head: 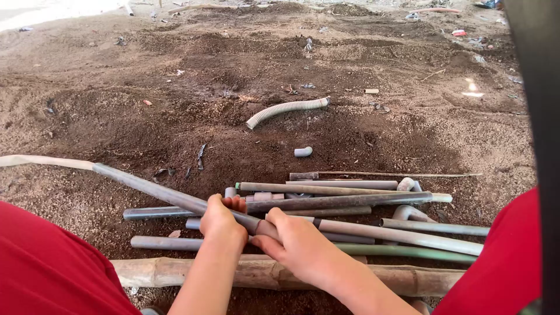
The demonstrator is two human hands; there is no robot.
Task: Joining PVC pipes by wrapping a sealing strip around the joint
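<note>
Loose brown dirt ground (175, 116), raked into low ridges and littered with scraps, fills the scene from 9 to 3 o'clock, pale light washing its far edge at 11 o'clock. At 6 o'clock a thick, rough bamboo pole (408, 279) lies crosswise, knotted and dusty. Just beyond it sits a loose pile of grey plastic pipes (350, 201), smooth, round and dirt-smeared, lying mostly side to side. One long grey pipe (146, 186) slants from 9 o'clock toward the centre, where it meets a second grey pipe (402, 234) running out toward 3 o'clock. The left hand (220, 224) is curled tight around the long pipe near its end; the right hand (300, 245) wraps the joint where the two pipes meet, fingers closed over it. Red-clad knees (52, 262) frame the view at 8 and 4 o'clock. A ribbed, pale corrugated hose (286, 109) curves on the dirt at 12 o'clock, well apart from the pile. A small grey elbow fitting (303, 151) lies between hose and pile.
</note>
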